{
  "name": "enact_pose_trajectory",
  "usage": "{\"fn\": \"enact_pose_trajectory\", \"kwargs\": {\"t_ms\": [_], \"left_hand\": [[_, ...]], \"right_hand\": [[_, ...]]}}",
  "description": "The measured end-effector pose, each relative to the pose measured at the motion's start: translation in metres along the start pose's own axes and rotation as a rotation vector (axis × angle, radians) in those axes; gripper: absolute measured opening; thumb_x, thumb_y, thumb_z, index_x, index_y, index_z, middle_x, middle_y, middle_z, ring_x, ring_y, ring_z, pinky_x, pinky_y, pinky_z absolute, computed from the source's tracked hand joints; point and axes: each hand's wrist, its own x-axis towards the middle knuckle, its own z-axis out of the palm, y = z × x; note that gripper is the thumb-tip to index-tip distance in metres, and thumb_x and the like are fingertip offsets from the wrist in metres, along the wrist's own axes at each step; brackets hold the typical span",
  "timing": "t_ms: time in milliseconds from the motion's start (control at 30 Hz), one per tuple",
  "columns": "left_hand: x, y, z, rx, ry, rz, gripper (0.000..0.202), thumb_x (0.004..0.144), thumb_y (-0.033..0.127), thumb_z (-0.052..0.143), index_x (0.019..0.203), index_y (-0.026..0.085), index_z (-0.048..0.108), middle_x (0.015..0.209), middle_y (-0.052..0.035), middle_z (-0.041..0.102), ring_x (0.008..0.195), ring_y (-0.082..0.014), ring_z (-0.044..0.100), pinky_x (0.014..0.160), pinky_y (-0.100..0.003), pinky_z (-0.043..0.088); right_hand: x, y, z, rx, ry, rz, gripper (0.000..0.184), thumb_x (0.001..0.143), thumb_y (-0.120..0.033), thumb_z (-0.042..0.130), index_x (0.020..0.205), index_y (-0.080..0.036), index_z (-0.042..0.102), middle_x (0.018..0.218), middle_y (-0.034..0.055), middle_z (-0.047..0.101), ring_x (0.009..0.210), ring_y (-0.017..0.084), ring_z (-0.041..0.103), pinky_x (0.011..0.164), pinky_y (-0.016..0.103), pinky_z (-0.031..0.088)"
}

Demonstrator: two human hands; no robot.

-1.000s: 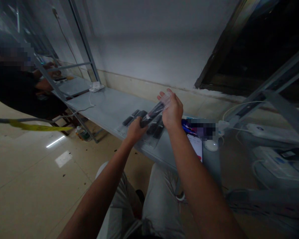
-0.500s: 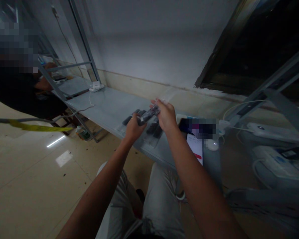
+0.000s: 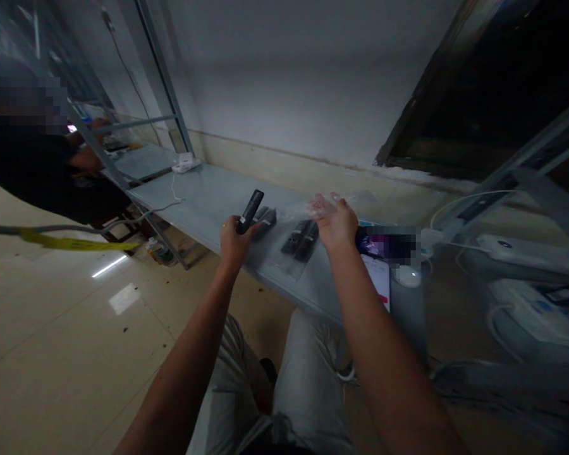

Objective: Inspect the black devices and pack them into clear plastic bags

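Note:
My left hand point(image 3: 236, 243) is closed around the lower end of a slim black remote control point(image 3: 250, 212) with a small white label, tilted up above the table. A thin clear plastic bag point(image 3: 322, 207) hangs from my right hand point(image 3: 336, 222), its fingers pinched on the film. On the table between my hands lie two dark bars point(image 3: 299, 240) with pale labels, in clear plastic. More dark bars point(image 3: 265, 221) of the same sort lie just behind and right of my left hand, also in clear wrap.
The narrow grey table point(image 3: 203, 199) runs along a wall. A phone point(image 3: 377, 278) with a lit screen, a dark phone point(image 3: 384, 245) and a white mouse point(image 3: 406, 276) lie right. Power strips point(image 3: 526, 253) stand further right. A person point(image 3: 33, 158) sits at the left, near a metal frame point(image 3: 164, 82).
The remote control has come out of the clear bag. My left hand has moved left with it, and my right hand has drawn right with the bag.

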Motion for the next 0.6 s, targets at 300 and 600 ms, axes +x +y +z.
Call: {"fn": "enact_pose_trajectory", "kwargs": {"t_ms": [300, 600], "left_hand": [[-0.014, 0.026, 0.026, -0.033, -0.121, 0.381, 0.058, 0.072, 0.059, 0.076, 0.114, 0.021, 0.065, 0.102, -0.01, 0.061, 0.092, -0.024, 0.059, 0.081, -0.036, 0.048], [-0.018, 0.021, 0.042, 0.036, -0.123, 0.455, 0.06, 0.074, 0.065, 0.069, 0.112, 0.019, 0.069, 0.108, -0.0143, 0.054, 0.106, -0.0304, 0.052, 0.088, -0.046, 0.047]], "right_hand": [[-0.01, 0.038, -0.006, 0.06, -0.093, 0.155, 0.026, 0.099, -0.037, 0.043, 0.111, -0.024, 0.062, 0.077, -0.0007, 0.072, 0.07, 0.015, 0.07, 0.069, 0.033, 0.06], [-0.011, 0.055, -0.025, 0.062, -0.222, 0.279, 0.028, 0.096, -0.048, 0.047, 0.107, -0.025, 0.059, 0.093, 0.0052, 0.076, 0.087, 0.021, 0.073, 0.066, 0.035, 0.06]]}}
